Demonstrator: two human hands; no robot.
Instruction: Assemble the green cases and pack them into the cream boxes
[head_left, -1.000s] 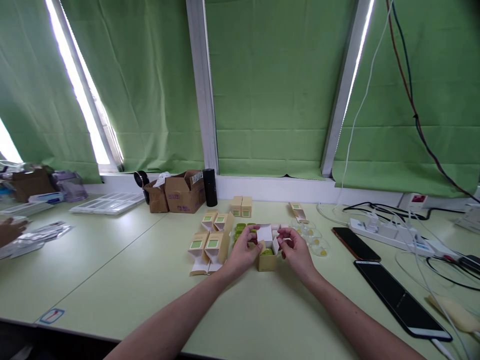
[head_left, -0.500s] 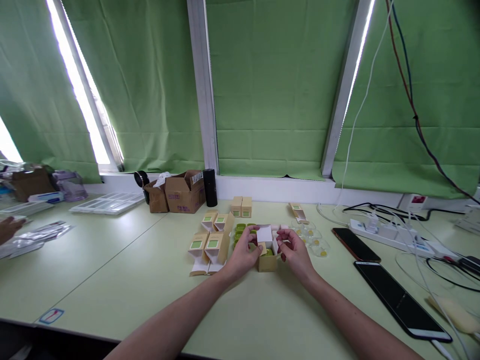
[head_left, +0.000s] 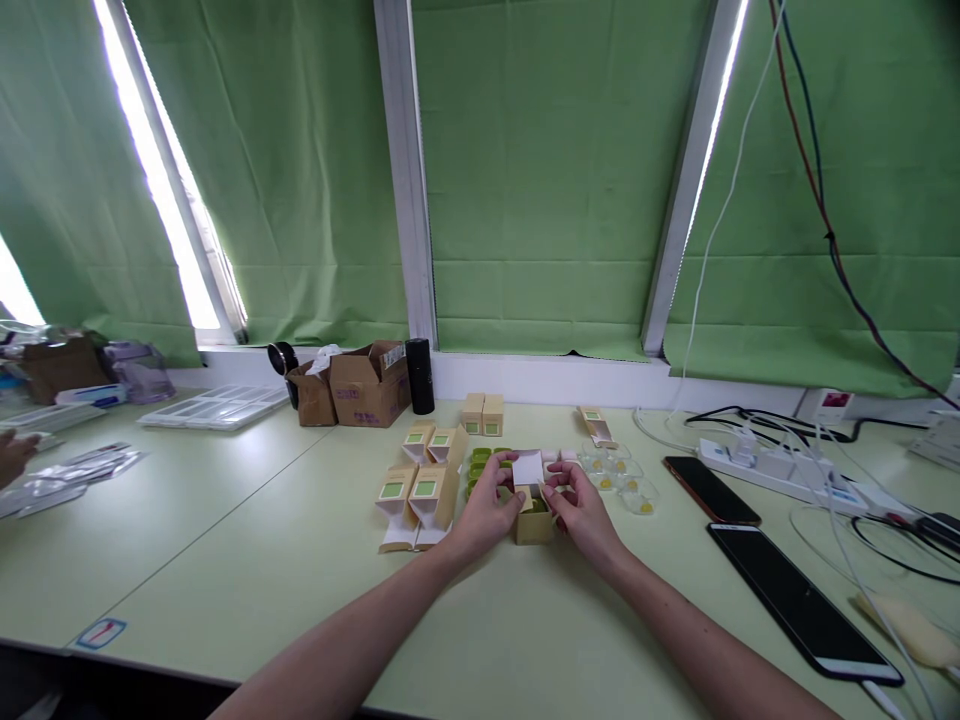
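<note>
A small tan cardboard box point(head_left: 534, 525) stands on the pale green table point(head_left: 225, 540) with its white top flap point(head_left: 528, 467) raised and something green inside. My left hand point(head_left: 486, 505) grips the box's left side, fingers curled on the flap's edge. My right hand point(head_left: 581, 508) pinches the right side flap inward over the opening. Just left stand several open boxes with green labels point(head_left: 420, 485). Green lids point(head_left: 480, 460) lie behind the left hand. Clear round pieces with yellow centres point(head_left: 626, 478) lie to the right.
Two closed boxes point(head_left: 483, 412) and a flat one point(head_left: 596, 424) sit further back. Brown cartons point(head_left: 367, 382) and a black cylinder point(head_left: 420, 374) stand by the window sill. Two phones point(head_left: 795, 590), a power strip point(head_left: 772, 462) and cables fill the right. Another person's hand point(head_left: 13, 455) shows at far left.
My right hand has moved left and folded the right side flap in over the box opening. The left hand has stayed on the box.
</note>
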